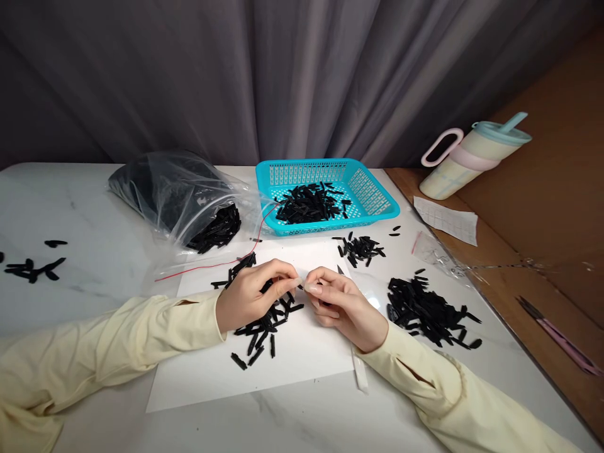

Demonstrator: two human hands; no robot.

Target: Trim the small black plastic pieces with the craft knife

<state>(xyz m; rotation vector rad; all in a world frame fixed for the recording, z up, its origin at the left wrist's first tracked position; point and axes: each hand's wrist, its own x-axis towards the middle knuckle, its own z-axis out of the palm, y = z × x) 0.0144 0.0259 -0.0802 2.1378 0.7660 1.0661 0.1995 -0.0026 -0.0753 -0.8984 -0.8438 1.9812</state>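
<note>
- hands meet over the white sheet near the table's front edge: my left hand and right hand have fingertips pinched together on something small i cannot make out.
- black strips lie heaped under my left hand, on the sheet.
- more fill the blue basket toward the back edge.

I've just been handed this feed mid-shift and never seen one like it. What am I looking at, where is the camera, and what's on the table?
No machine here: a person's two bare hands, filmed by a camera on their head looking forward and down. The left hand and right hand meet fingertip to fingertip over a white sheet, pinching something too small to identify. Small black pieces lie under them, another pile to the right, more in a turquoise basket and a clear bag. A lidded cup stands far right.
</note>
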